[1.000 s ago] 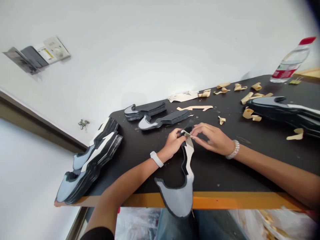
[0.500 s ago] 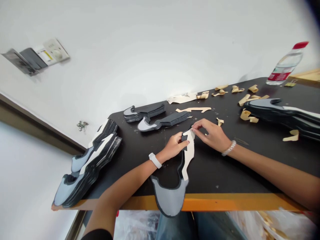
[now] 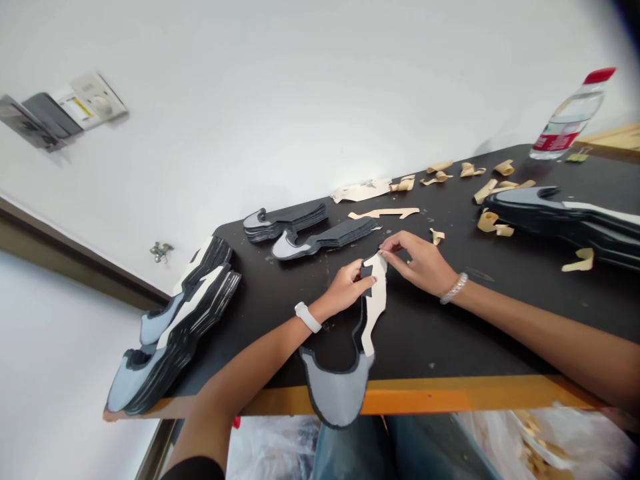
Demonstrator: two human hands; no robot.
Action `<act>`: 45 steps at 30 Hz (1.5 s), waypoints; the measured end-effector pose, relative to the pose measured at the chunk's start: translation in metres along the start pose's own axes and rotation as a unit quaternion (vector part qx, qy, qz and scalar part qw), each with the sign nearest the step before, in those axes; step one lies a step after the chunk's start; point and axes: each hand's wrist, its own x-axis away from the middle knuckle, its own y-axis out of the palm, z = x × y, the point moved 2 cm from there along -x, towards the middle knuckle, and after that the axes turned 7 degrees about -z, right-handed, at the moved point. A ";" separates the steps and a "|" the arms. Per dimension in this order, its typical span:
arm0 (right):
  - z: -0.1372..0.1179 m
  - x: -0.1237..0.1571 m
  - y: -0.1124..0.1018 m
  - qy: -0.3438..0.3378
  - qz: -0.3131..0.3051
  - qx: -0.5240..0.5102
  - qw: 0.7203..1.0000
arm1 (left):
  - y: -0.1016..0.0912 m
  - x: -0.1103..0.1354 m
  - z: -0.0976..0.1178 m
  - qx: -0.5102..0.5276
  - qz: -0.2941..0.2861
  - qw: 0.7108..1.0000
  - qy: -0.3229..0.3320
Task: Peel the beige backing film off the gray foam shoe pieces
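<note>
A flat shoe upper piece (image 3: 338,395), black with a grey toe, lies across the table's front edge, its toe part hanging over. Along its narrow side runs a cream-white strip (image 3: 376,303). My left hand (image 3: 345,288) is closed on the upper's narrow part, thumb on top beside a dark tab. At the far tip of the strip, my right hand (image 3: 411,261) pinches with thumb and forefinger; whether it grips the strip's end or the upper's edge is too small to tell.
Stacks of upper pieces stand at left (image 3: 185,327), at the back (image 3: 325,239) and at right (image 3: 565,223). Curled paper scraps (image 3: 487,223) and a thin cream strip (image 3: 385,213) lie around. A water bottle (image 3: 570,120) stands at the back right, before a white wall (image 3: 310,100).
The view has shifted slightly. Both hands keep their places on the upper piece, with my right fingers still pinching at its far tip.
</note>
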 end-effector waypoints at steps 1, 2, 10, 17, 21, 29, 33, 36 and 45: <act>0.000 0.000 0.000 0.000 -0.001 -0.002 1.000 | 0.000 0.000 0.000 0.000 -0.001 1.000 0.002; -0.001 0.000 0.000 -0.003 -0.002 -0.003 1.000 | 0.000 0.000 0.001 0.001 -0.003 1.000 0.003; 0.004 -0.002 -0.002 0.016 0.012 -0.015 1.000 | -0.001 0.002 0.005 0.002 -0.007 1.000 -0.013; 0.002 0.000 0.003 0.070 -0.033 -0.074 0.994 | -0.001 0.005 0.010 -0.086 0.007 0.996 0.011; 0.000 0.000 0.002 0.066 -0.031 -0.063 0.995 | -0.002 0.003 0.006 -0.102 0.007 0.995 0.007; 0.001 0.000 0.004 0.091 -0.036 -0.088 0.991 | -0.001 0.005 0.007 -0.095 0.012 0.995 -0.018; 0.000 0.000 0.001 0.108 0.004 -0.088 0.990 | 0.002 0.009 0.010 -0.074 -0.013 0.996 -0.048; 0.004 0.000 0.000 0.137 0.035 -0.087 0.986 | 0.004 0.009 0.010 -0.074 -0.047 0.995 -0.046; -0.005 0.003 0.008 0.039 -0.069 -0.064 0.995 | -0.009 0.002 0.004 0.032 0.178 0.983 -0.024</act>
